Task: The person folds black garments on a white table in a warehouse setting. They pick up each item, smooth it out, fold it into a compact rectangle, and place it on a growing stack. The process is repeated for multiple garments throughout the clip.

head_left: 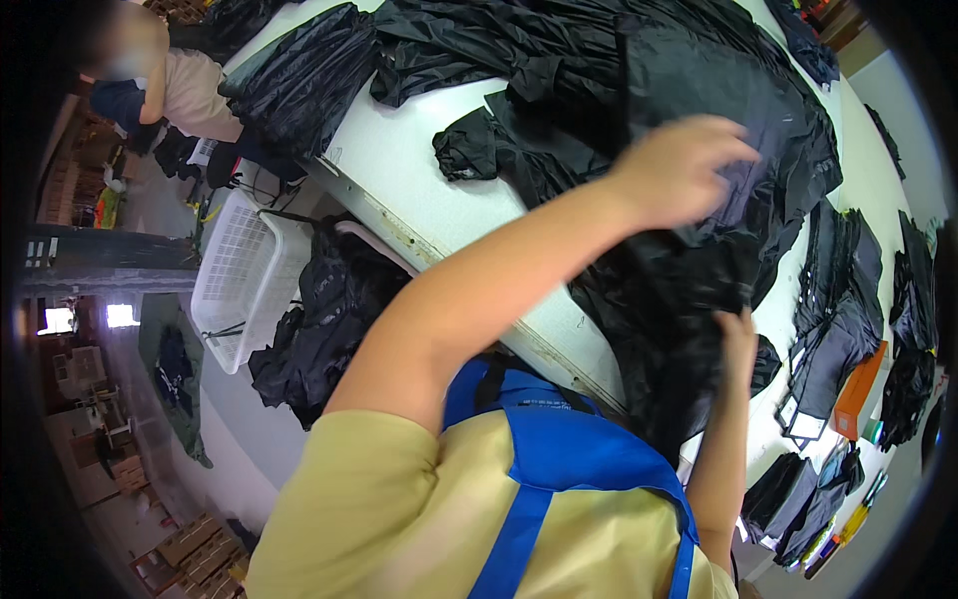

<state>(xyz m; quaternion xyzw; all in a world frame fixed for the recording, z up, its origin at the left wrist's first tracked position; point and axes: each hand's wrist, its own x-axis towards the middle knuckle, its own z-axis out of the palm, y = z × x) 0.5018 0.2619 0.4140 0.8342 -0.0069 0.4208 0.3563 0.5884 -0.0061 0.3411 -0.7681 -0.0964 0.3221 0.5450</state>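
A shiny black garment (pixel 569 110), which looks like a jacket with a gathered sleeve end, lies spread and rumpled on the white table in front of me. My left hand (pixel 689 170) reaches across it, smeared by motion, fingers stretched out over a flat, smooth black panel (pixel 674 85). At the garment's near right edge, my right hand (pixel 736 339) has its fingers bent against the black cloth, closed on it as far as I can see. Folds hide part of those fingers.
More black garments (pixel 309 75) cover the far left of the table (pixel 399 150). A white plastic basket (pixel 239 270) and heaped black cloth (pixel 329 309) stand left of the table edge. Folded black pieces (pixel 838 309) and an orange object (pixel 858 391) lie right. Another person (pixel 195 90) is at far left.
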